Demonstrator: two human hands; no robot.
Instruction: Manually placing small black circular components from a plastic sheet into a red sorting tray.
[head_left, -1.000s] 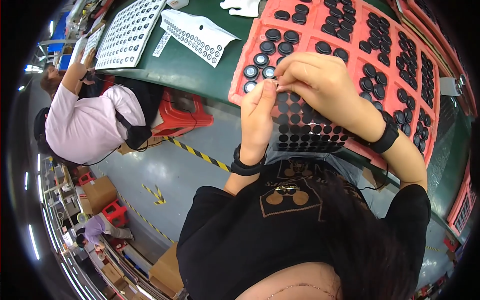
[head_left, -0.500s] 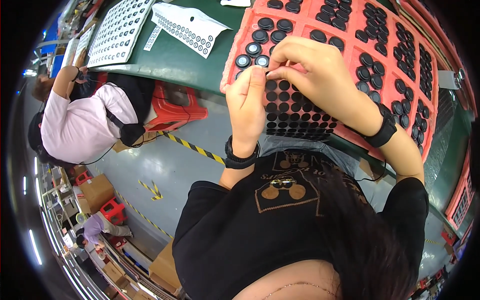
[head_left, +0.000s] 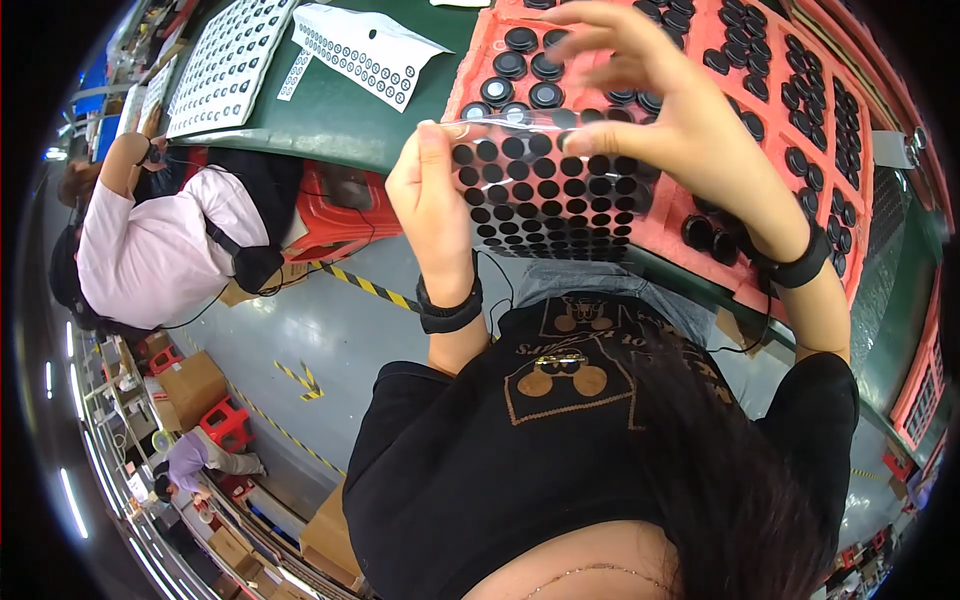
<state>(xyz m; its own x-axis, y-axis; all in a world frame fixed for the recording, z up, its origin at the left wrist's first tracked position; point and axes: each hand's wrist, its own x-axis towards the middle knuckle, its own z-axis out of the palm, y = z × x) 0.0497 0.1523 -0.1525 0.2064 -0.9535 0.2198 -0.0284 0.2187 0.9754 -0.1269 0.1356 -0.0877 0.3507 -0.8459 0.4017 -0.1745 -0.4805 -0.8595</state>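
A clear sheet with rows of black round stickers (head_left: 550,190) hangs over the front edge of a coral-pink foam tray (head_left: 665,222). My left hand (head_left: 432,205) pinches its upper left corner between thumb and fingers. To the right, my right hand (head_left: 672,112) is spread, its fingers blurred above the tray. The right thumb lies over the sheet's upper part; whether it presses on it I cannot tell. Black round caps (head_left: 510,65) sit in the tray's compartments. A nearby cap (head_left: 497,91) has a pale disc at its centre.
On the green table (head_left: 350,150) at the left lie a creased white sheet of printed rings (head_left: 365,55) and a white tray of small dark parts (head_left: 228,70). A co-worker in a pale pink top (head_left: 150,245) sits at far left. A metal clamp (head_left: 897,149) stands at the right.
My hands have come apart from a shared pinch. The left moved left and down with the sheet's corner; the right lifted away and its fingers spread. The clear sheet shifted left.
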